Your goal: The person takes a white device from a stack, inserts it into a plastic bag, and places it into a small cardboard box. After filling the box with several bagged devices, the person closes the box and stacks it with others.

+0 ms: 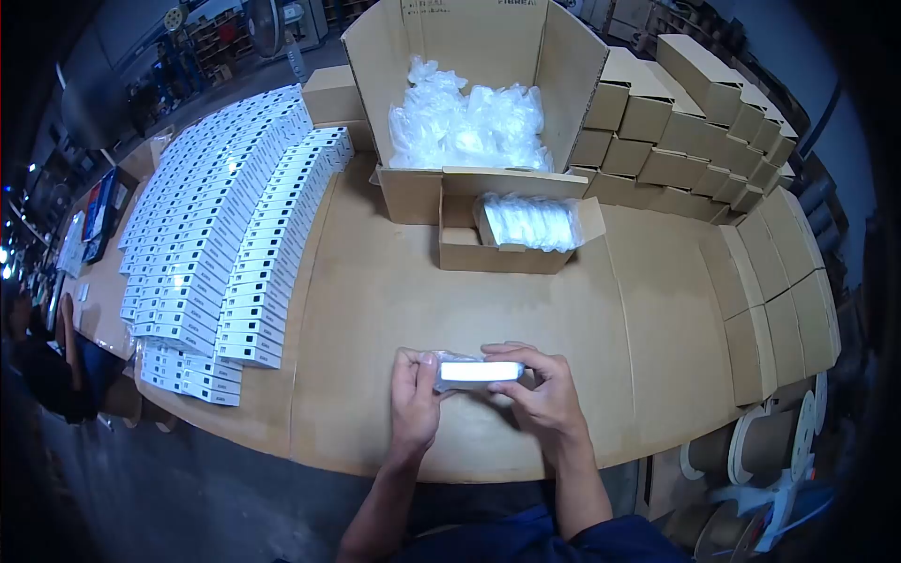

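Observation:
Between my two hands, over the near part of the table, is a small white box with clear plastic wrap about it. My left hand grips the wrap at the box's left end, thumb on the near side. My right hand pinches the right end between thumb and fingers. Beyond them stands an open brown carton, with a row of white plastic-wrapped items packed in its right part. What lies in its left part is hard to make out.
Behind the carton, a large open cardboard box holds crumpled clear plastic bags. Stacked white boxes fill the table's left side. Brown cartons are piled at the back right, more at the right edge. A person is at far left.

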